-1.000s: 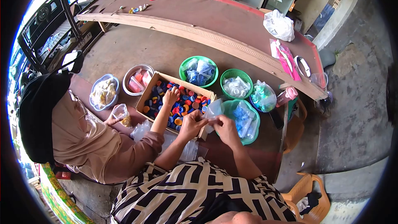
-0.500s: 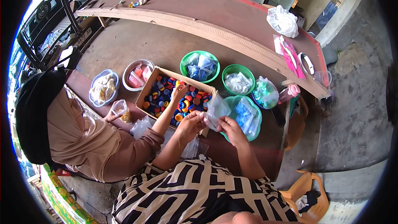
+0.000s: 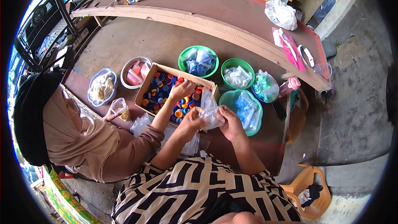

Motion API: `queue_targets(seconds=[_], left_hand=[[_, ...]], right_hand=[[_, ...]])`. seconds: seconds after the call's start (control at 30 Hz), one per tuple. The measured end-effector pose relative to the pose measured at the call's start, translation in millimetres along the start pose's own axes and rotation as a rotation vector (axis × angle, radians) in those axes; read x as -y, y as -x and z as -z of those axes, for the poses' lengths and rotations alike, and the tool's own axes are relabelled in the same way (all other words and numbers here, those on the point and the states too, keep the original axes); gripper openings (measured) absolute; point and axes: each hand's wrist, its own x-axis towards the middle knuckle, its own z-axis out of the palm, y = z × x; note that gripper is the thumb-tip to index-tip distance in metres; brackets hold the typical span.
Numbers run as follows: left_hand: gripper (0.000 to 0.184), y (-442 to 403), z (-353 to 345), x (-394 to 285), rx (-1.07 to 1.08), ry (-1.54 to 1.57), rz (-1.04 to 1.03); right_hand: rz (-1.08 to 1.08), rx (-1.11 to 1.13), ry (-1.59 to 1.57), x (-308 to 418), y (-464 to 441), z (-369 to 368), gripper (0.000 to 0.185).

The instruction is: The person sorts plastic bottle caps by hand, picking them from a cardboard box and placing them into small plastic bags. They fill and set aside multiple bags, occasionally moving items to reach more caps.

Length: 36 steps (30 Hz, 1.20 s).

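Loose plastic of the clear bag [image 3: 210, 118] has swung left, off the turquoise bowl [image 3: 260, 114] and toward the right end of the cardboard box [image 3: 144, 90]. Co-worker's hand [image 3: 181, 90] is a bit further right over the caps [image 3: 179, 110] too.

Grip: left hand [image 3: 192, 120] pinches the bag's left side, right hand [image 3: 232, 122] pinches its right side, fingertips close together. Bag sits between them, just above the near right corner of the box, bowl just to the right. Can't tell how much is in it, film hides it.

Risks: thin slick film and fingertip-only hold, so one side could slip and drop the bag into the box or bowl. Pulling the hands apart too hard could tear it. Loose film stands up near the box wall and could snag there. Co-worker is reaching in just left, so a bump could knock the bag loose or scatter caps.
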Motion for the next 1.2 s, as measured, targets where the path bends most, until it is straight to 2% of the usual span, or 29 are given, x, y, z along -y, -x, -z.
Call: queue_targets(seconds=[0.07, 0.13, 0.17, 0.2, 0.23, 0.27, 0.3, 0.33, 0.37, 0.4, 0.47, 0.53, 0.63, 0.7, 0.73, 0.8, 0.87, 0.93, 1.0, 1.07, 1.1, 1.13, 1.2], left_hand=[[0.020, -0.8, -0.3, 0.3, -0.076, -0.129, -0.049], [0.031, -2.3, 0.5, 1.0, -0.236, -0.379, -0.164], [0.034, -8.0, 12.2, 7.0, -0.306, -0.653, -0.311], [0.037, -9.2, 11.4, 2.9, -0.333, -0.696, -0.344], [0.037, -9.8, 7.8, -0.2, -0.354, -0.741, -0.397], [0.037, -11.3, 4.8, -2.4, -0.376, -0.784, -0.452], [0.037, -12.1, 3.7, -2.7, -0.372, -0.782, -0.450], [0.037, -11.4, 3.9, -2.4, -0.322, -0.681, -0.419], [0.037, -10.3, 5.4, -2.4, -0.276, -0.583, -0.388], [0.037, -9.4, 6.6, 0.2, -0.282, -0.587, -0.384], [0.036, -9.1, 7.6, 7.5, -0.083, 0.019, -0.093], [0.029, -6.5, 1.7, 5.6, -0.038, 0.276, 0.081], [0.029, -6.4, -6.6, -1.5, -0.094, 0.227, 0.099], [0.034, -10.3, -7.2, -11.9, -0.210, -0.410, -0.115], [0.036, -18.7, -5.2, -12.5, -0.299, -0.569, -0.327], [0.036, -27.9, 3.0, -21.1, -0.419, -0.779, -0.489], [0.037, -33.5, 3.3, -31.5, -0.470, -0.689, -0.541], [0.022, -36.6, 4.7, -48.1, -0.514, -1.007, -0.734], [0.014, -33.0, -2.1, -58.4, -0.432, -1.170, -0.768], [0.019, -35.1, -2.5, -54.1, -0.384, -1.169, -0.699], [0.028, -37.5, -2.5, -55.0, -0.354, -1.216, -0.734], [0.028, -38.5, -3.5, -55.3, -0.356, -1.217, -0.733], [0.030, -39.2, -6.6, -53.5, -0.381, -1.194, -0.665]], right_hand=[[0.063, -0.098, 0.111, -2.7, 2.5, -8.0, 0.011], [0.062, -0.042, 0.210, -5.2, 7.7, -18.7, 0.017], [0.086, -0.003, 0.433, -7.5, 13.1, -25.9, 0.022], [0.110, 0.037, 0.659, -10.9, 15.9, -31.5, 0.029], [0.200, 0.066, 0.739, -21.5, 11.9, -25.9, 0.037], [0.204, 0.060, 0.742, -19.0, 11.2, -23.0, 0.037], [0.206, -0.026, 0.915, -16.6, 11.2, -20.7, 0.033], [0.203, -0.111, 1.086, -15.5, 10.8, -18.2, 0.030], [0.304, -0.139, 1.039, -16.9, 5.4, -10.3, 0.027], [0.270, -0.125, 0.903, -12.9, 1.8, -6.6, 0.026], [0.277, -0.147, 0.820, -5.9, -0.9, -0.9, 0.025], [0.257, -0.161, 0.786, -3.4, -6.7, 8.3, 0.026], [0.319, -0.225, 0.807, -1.1, -17.5, 12.0, 0.029], [0.321, -0.162, 0.871, 3.0, -19.4, 2.5, 0.029], [0.328, -0.098, 0.934, 4.9, -20.1, -5.1, 0.029], [0.316, -0.054, 0.977, 9.0, -26.6, -18.4, 0.034], [0.379, -0.096, 1.201, 17.6, -35.8, -30.8, 0.042], [0.414, -0.108, 1.212, 24.7, -49.1, -40.9, 0.044], [0.536, -0.141, 1.388, 29.1, -59.9, -49.3, 0.040], [0.521, -0.190, 1.425, 27.8, -65.6, -56.4, 0.039], [0.629, -0.180, 1.477, 26.3, -68.7, -57.0, 0.040], [0.739, -0.171, 1.527, 25.6, -71.1, -58.7, 0.042], [0.694, -0.168, 1.507, 25.5, -67.1, -60.9, 0.041]])
